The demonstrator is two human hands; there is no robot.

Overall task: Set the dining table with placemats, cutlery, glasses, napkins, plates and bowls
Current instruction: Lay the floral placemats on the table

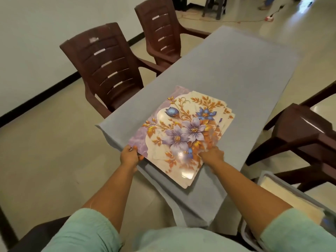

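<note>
Only a stack of placemats [181, 131] is laid on the table [236, 70], its corner pinched by the left hand [129, 156] and pressed by the right hand [212, 154], whose finger state cannot be told; everything else remains unset.

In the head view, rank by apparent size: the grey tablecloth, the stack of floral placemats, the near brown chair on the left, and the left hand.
1. grey tablecloth
2. near brown chair and stack of floral placemats: look alike in size, unranked
3. left hand
</note>
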